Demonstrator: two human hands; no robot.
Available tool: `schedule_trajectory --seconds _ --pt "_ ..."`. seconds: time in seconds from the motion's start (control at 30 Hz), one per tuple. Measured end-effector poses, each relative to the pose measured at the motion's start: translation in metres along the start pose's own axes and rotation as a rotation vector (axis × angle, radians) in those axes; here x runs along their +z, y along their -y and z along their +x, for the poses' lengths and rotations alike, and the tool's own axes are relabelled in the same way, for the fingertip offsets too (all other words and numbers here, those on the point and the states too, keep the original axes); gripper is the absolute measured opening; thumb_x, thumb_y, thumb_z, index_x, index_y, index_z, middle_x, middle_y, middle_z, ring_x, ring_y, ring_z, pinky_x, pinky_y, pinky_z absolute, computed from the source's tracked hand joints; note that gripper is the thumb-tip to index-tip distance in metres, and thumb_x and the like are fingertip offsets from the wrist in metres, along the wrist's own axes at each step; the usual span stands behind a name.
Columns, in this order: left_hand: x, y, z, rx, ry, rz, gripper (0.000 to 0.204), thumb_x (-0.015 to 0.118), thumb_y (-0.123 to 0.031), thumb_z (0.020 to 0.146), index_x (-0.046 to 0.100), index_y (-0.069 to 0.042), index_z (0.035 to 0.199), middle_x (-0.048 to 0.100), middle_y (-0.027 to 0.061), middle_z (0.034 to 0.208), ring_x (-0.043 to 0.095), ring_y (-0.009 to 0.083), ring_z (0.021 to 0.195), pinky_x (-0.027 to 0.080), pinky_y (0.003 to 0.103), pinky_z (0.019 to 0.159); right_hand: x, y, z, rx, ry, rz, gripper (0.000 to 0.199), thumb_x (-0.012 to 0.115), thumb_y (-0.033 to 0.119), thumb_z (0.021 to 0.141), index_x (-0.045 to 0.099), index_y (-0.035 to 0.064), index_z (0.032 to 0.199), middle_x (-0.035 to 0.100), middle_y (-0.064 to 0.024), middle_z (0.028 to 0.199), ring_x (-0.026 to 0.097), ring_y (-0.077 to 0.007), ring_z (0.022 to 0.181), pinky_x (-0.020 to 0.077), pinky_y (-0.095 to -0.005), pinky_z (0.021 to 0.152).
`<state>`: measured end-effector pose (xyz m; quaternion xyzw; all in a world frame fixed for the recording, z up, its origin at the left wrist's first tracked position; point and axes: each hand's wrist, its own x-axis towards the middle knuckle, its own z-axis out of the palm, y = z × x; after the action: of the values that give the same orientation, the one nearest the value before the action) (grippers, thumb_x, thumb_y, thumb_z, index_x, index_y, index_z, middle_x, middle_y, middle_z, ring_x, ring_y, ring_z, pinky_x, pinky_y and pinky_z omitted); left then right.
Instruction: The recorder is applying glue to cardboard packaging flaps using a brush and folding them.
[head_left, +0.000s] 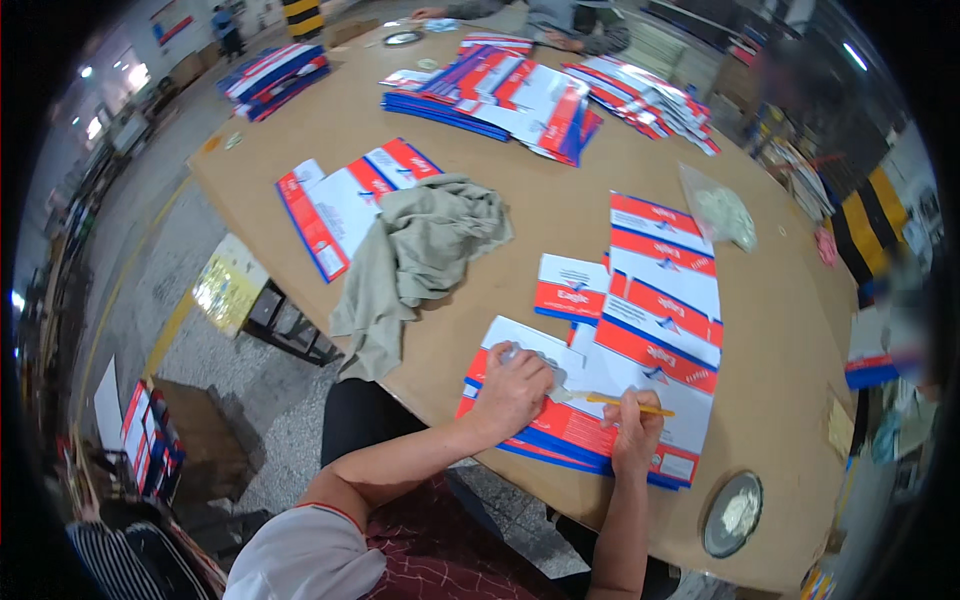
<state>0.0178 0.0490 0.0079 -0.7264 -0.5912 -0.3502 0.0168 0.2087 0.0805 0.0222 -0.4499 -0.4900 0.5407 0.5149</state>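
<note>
On the near part of the table lies a stack of flat printed cardboard box blanks (647, 390) in red, white and blue. My right hand (636, 430) pinches a slim yellow stick (625, 403), whose pale tip points left over the top blank. Pressed on the left part of the blanks, my left hand (515, 392) has its fingers curled at a greyish, see-through patch; what they grip, if anything, is not clear. A small folded flap (571, 286) of the same print sticks out just beyond my hands. Lower right stands a round dish (733, 515) with white paste in it.
A crumpled grey-green cloth (440, 240) covers part of another blank (345, 210) on the left. Farther back are more stacks of blanks (490, 95). A clear bag (720, 210) with pale contents lies at the right. Another person's arms (590, 40) rest at the far edge.
</note>
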Motion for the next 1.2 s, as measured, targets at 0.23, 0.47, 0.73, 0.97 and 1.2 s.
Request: schedule_trajectory --seconds 0.23,0.47,0.73,0.97,1.2 --pt "0.005 -0.007 0.003 0.048 -0.037 -0.070 0.017 0.061 -0.004 0.062 0.052 -0.010 0.075 0.052 0.0038 0.079 0.052 0.0197 0.087 0.032 0.047 0.087 -0.034 -0.010 0.007 0.132 -0.306 0.515 0.017 0.050 0.014 0.087 0.046 0.0113 0.071 0.044 0.0013 0.052 0.043 -0.0079 0.046 0.0439 -0.0226 0.054" --pt "0.003 -0.001 -0.001 -0.017 -0.047 -0.104 0.015 0.059 -0.001 0.065 0.053 -0.010 0.076 0.053 0.0052 0.076 0.053 0.0212 0.084 0.032 0.046 0.087 -0.034 -0.011 0.008 0.175 -0.142 0.844 0.023 0.053 0.019 0.087 0.049 0.0121 0.065 0.042 0.0033 0.051 0.034 -0.0065 0.043 0.0400 -0.0230 0.057" --pt "0.017 -0.008 0.010 -0.016 -0.095 -0.176 0.023 0.058 0.002 0.063 0.053 -0.008 0.083 0.056 0.0081 0.077 0.055 0.0257 0.082 0.033 0.047 0.086 -0.060 -0.030 0.013 0.048 0.000 0.854 0.016 0.053 0.020 0.086 0.058 0.0122 0.099 0.047 0.0060 0.063 0.047 -0.0066 0.062 0.0405 -0.0260 0.067" --pt "0.009 0.012 0.004 -0.025 -0.068 -0.214 0.020 0.053 0.004 0.063 0.054 -0.006 0.081 0.058 0.0124 0.079 0.055 0.0297 0.080 0.037 0.044 0.075 -0.024 -0.057 0.038 0.204 0.164 1.019 0.013 0.052 0.028 0.087 0.058 0.0169 0.084 0.054 0.0030 0.062 0.051 -0.0133 0.059 0.0423 -0.0375 0.078" --pt "0.031 -0.013 0.011 0.006 -0.127 -0.244 0.020 0.050 0.000 0.066 0.055 -0.005 0.085 0.057 0.0124 0.078 0.055 0.0320 0.082 0.037 0.049 0.078 -0.088 -0.040 0.018 0.068 -0.136 0.826 0.027 0.042 0.030 0.092 0.047 0.0166 0.069 0.041 0.0073 0.054 0.041 -0.0059 0.050 0.0438 -0.0372 0.089"
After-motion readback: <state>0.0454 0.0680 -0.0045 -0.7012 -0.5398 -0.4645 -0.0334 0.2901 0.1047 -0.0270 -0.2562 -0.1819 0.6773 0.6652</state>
